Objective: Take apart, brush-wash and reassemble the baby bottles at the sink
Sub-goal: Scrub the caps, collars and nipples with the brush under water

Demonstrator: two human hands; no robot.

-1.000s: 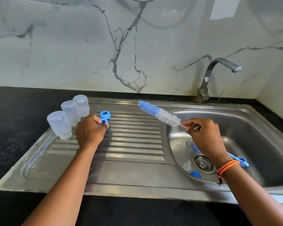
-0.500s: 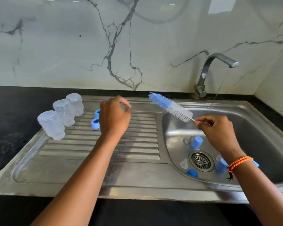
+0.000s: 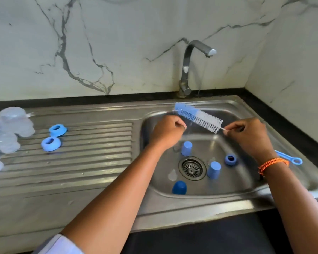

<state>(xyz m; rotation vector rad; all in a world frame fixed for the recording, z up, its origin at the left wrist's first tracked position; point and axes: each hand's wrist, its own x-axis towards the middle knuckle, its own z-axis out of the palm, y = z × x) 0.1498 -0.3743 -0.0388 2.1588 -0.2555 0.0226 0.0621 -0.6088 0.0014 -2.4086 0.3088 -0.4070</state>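
The person is standing square to the sink [image 3: 261,114], working over the basin with water running thinly from the tap [image 3: 193,57]. The right hand [image 3: 250,136] is pinching the thin white stem of the bottle brush [image 3: 198,118], bristles angled up and left; I judge it is being kept high and ready so the next small part can be brought to it under the stream. The left hand [image 3: 167,132] is hovering over the basin's left side with fingers curled in; that grip looks clenched and I can make out nothing in it.

The clear bottle bodies [image 3: 9,132], blurred at the left edge, are sitting on the ribbed drainboard [image 3: 92,149], and two blue collar rings [image 3: 54,136] are lying just beside them. That looks like the done side, where things can drain. Still in the basin, around the drain [image 3: 191,167], are two pale blue caps [image 3: 214,169], a darker blue cap [image 3: 179,187], a third blue ring [image 3: 230,159] and a clear teat [image 3: 172,175], all lying apart from one another.

For room, the basin floor is crowded near the drain but open toward the right wall. The drainboard has bare ribs between the rings and the basin's lip. A blue looped handle [image 3: 290,159] is showing behind the right wrist, close to the right rim.
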